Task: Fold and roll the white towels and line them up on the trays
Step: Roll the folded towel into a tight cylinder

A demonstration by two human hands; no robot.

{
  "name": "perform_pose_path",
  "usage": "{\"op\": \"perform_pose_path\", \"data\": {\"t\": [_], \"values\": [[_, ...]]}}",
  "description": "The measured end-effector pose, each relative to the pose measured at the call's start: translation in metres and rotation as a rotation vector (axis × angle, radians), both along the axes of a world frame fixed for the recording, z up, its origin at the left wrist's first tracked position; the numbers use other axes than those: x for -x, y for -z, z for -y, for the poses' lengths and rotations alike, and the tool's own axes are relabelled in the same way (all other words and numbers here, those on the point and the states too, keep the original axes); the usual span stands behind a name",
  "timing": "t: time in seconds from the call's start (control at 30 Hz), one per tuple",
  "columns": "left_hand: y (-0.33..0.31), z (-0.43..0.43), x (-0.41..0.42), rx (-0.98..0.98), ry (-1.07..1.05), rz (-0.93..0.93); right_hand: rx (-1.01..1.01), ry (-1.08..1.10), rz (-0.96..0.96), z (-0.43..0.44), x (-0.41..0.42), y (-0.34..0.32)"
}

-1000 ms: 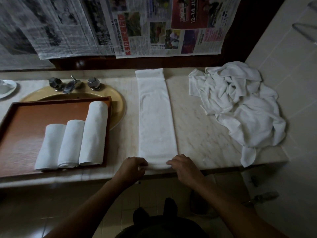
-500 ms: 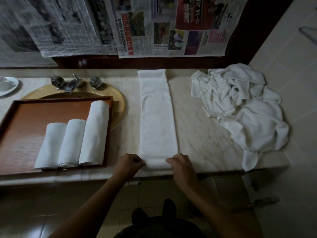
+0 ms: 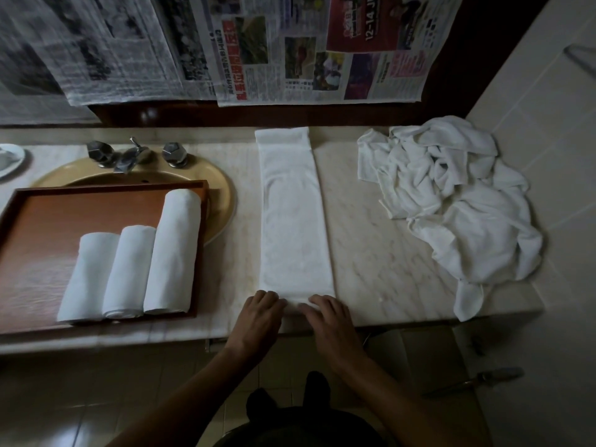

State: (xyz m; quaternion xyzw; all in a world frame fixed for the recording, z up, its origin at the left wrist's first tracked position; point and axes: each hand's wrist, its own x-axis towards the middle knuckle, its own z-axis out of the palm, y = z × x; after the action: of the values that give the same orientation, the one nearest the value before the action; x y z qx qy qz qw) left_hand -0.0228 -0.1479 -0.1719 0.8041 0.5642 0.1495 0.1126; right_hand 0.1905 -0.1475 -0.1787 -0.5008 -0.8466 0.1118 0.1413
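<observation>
Head view. To the left of the left hand (image 3: 258, 317) a brown wooden tray (image 3: 64, 214) sits on the desk (image 3: 387, 253). Part of it lies over the yellow sink (image 3: 219, 195). It holds three rolled towels side by side and touching: a short one (image 3: 87, 275), a second short one (image 3: 129, 269), and a longer one (image 3: 174, 253) nearest the hands, against the tray's right wall. The tray floor left of and beyond the rolls is bare.

The folded towel (image 3: 293, 221) lies as a long narrow strip running straight away from the hands to the desk's back edge. Both hands are set on its near end, close to the front edge of the desk. The left hand and the right hand (image 3: 332, 321) each have their fingers curled over that end, which is bunched into a small fold. Bare marble lies on both sides of the strip. Further right of the right hand is the towel pile (image 3: 458, 201), crumpled against the tiled wall, with one corner hanging over the front edge.

A second ago the hands gripped the strip's outer corners. Now they sit closer together, on top of the end. The tray, the rolls and the pile are unchanged.
</observation>
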Motion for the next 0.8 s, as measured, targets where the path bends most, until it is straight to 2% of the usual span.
{"op": "perform_pose_path", "data": {"t": [0.13, 0.27, 0.43, 0.57, 0.8], "values": [[-0.001, -0.007, 0.004, 0.046, 0.037, -0.023, 0.003, -0.016, 0.026, -0.017, 0.003, -0.010], [0.001, -0.009, 0.013, 0.064, 0.050, -0.017, 0.106, -0.019, 0.003, -0.026, -0.001, -0.016], [-0.016, -0.003, 0.018, 0.209, -0.072, 0.198, 0.255, -0.010, 0.017, -0.037, -0.011, -0.017], [-0.018, -0.007, 0.020, 0.306, -0.271, 0.308, 0.275, -0.015, -0.007, -0.044, -0.016, -0.016], [-0.021, -0.014, 0.021, 0.352, -0.374, 0.278, 0.362, 0.007, 0.015, -0.056, -0.015, -0.024]]}}
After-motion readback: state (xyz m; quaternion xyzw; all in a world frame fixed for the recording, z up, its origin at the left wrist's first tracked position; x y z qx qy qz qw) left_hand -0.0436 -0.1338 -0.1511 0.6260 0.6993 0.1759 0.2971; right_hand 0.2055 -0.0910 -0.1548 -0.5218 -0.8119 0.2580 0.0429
